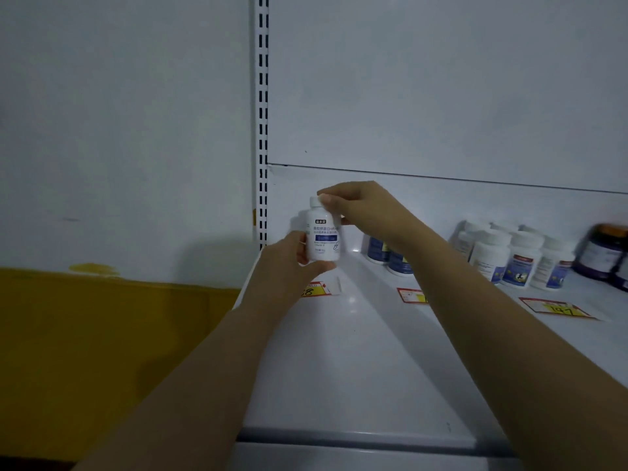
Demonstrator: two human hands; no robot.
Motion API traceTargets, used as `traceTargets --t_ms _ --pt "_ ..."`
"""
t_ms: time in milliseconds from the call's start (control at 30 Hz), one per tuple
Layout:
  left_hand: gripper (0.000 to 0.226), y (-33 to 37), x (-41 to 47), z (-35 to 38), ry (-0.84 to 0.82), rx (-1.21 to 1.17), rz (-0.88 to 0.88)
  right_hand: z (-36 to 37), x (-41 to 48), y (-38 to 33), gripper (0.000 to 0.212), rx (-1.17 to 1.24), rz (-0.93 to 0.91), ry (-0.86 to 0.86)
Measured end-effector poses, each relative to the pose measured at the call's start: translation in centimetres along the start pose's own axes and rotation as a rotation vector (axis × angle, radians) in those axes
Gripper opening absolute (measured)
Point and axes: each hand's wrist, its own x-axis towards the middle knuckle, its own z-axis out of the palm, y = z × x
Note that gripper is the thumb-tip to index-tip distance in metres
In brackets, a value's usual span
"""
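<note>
A small white bottle [323, 237] with a blue label stands upright in the air over the left end of a white shelf [356, 351]. My left hand [289, 263] grips its lower body from the left, thumb under the base. My right hand [356, 207] pinches the white cap from the right and above.
Further right on the shelf stand two blue-labelled bottles [387, 253], a group of white bottles [516, 256] and dark jars [608, 253]. Red and yellow price tags [557, 309] lie flat on the shelf. A slotted upright [261, 113] runs up the back panel. A yellow surface [102, 334] lies lower left.
</note>
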Motion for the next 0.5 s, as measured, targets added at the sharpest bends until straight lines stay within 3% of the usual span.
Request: traceTargets --t_ms 200,500 --pt "0.036 -0.6 0.1 -0.1 -0.03 -0.039 0.015 0.4 -0.1 1.7 0.031 0.194 -0.006 0.029" --pt "0.037 -0.5 0.1 -0.1 -0.028 -0.033 0.055 0.4 -0.2 2.0 0.029 0.209 -0.026 0.039"
